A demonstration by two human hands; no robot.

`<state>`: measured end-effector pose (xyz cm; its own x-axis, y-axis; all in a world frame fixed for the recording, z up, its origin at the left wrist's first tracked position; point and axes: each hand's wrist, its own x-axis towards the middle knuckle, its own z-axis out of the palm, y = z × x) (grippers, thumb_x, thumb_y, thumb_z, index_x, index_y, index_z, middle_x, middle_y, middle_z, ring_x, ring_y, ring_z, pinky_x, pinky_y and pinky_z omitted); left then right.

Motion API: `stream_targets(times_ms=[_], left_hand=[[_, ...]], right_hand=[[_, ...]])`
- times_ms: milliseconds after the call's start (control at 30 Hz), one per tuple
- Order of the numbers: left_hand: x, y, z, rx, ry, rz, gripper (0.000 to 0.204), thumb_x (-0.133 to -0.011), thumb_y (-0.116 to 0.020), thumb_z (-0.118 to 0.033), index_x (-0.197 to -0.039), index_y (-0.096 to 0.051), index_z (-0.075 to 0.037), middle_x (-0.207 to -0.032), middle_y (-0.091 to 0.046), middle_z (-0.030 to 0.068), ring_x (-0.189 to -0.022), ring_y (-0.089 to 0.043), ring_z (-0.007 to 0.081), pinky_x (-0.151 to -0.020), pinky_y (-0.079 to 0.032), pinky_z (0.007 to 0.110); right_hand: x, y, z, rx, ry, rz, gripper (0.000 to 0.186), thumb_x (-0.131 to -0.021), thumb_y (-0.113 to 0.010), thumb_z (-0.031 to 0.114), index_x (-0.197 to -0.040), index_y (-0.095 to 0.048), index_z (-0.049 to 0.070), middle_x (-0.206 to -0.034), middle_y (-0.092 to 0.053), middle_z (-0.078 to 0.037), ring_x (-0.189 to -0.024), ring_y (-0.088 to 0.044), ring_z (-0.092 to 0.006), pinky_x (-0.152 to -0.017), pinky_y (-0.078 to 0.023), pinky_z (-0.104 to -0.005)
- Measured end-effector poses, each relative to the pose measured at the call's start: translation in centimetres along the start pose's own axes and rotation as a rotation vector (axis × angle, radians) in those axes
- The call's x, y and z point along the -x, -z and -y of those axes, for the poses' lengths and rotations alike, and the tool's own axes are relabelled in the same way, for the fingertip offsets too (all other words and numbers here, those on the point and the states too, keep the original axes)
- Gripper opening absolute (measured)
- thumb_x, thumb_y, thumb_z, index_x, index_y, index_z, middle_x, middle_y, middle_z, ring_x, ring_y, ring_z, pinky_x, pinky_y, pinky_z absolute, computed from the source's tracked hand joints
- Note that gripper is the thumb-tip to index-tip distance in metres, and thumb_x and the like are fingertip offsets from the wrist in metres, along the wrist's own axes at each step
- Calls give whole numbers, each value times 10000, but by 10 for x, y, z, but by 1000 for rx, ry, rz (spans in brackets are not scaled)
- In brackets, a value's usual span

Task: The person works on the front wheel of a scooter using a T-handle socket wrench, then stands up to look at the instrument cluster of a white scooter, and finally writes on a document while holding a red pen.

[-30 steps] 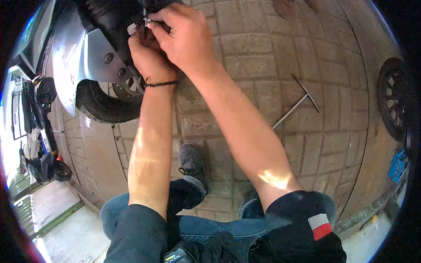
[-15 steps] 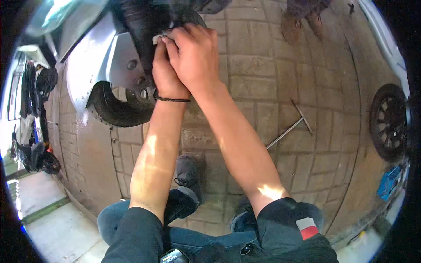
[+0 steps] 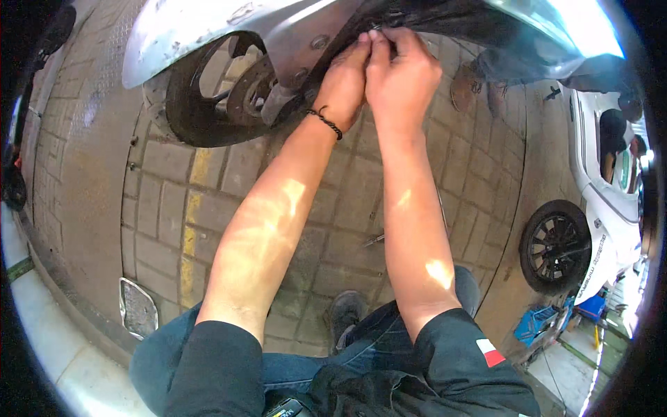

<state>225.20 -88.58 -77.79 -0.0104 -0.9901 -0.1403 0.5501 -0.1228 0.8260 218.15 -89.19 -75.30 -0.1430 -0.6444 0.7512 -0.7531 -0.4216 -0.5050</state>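
Both hands are raised to the dark underside of a silver motorbike, behind its front fender (image 3: pixel 208 28). My left hand (image 3: pixel 344 82), with a black cord bracelet (image 3: pixel 325 124) at the wrist, has its fingers closed and fingertips up at the dark parts. Beside it, my right hand (image 3: pixel 403 75) pinches with thumb and forefinger at a small dark piece. The fingertips of both hands nearly meet; what they hold is too small to name. Left of them is the front wheel (image 3: pixel 182 104) with its brake disc (image 3: pixel 249 94).
A metal T-handle wrench (image 3: pixel 375 240) lies on the paving, partly behind my right forearm. Another wheel (image 3: pixel 556 247) of a white motorbike stands at right, near a blue tray (image 3: pixel 535 325). A person's shoes (image 3: pixel 467 92) show beyond. A metal-rimmed plate (image 3: pixel 138 308) lies lower left.
The view has swung, so the motorbike and my hands appear further right. My hands stay close together at the underside. The small white piece seen at the fingertips before no longer shows.
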Motion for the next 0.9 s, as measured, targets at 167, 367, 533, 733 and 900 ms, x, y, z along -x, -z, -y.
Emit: stream_targets(times_ms=[167,367,533,733,900], left_hand=[[-4,8,4,-143,-68,59,473,-947,-494,-427,-1165,-614,-25,-1102,-626,68,-996,-547,128,-865,-426,262],[-8,16,8,78,92,32,393,-942,-521,-347,-1146,-610,-23,-1082,-627,55,-972,-561,127,-832,-444,262],[-14,21,14,136,77,72,326,-950,-510,-282,-1167,-592,-52,-1082,-623,34,-984,-568,130,-848,-445,261],[-9,16,9,170,67,107,313,-950,-508,-274,-1156,-599,-57,-1096,-619,41,-1006,-559,131,-874,-433,265],[-5,14,3,-60,17,93,473,-946,-460,-365,-1190,-582,21,-1126,-632,137,-1000,-563,201,-890,-409,300]], right_hand=[[3,-5,9,3,-167,-75,159,-799,-654,146,-728,-640,5,-674,-644,-182,-652,-642,-365,-628,-506,-444],[-1,-4,32,189,-312,73,286,-840,-639,239,-796,-659,-43,-718,-654,-221,-683,-664,-352,-634,-503,-394],[-3,3,33,205,-350,197,308,-856,-609,272,-872,-667,-30,-754,-650,-243,-734,-659,-373,-677,-501,-405],[-3,5,37,149,-307,105,277,-873,-599,243,-901,-643,-30,-807,-651,-239,-757,-654,-360,-687,-498,-396],[0,-2,31,-67,-178,-62,232,-848,-640,117,-826,-586,-107,-751,-642,-252,-673,-643,-355,-629,-490,-379]])
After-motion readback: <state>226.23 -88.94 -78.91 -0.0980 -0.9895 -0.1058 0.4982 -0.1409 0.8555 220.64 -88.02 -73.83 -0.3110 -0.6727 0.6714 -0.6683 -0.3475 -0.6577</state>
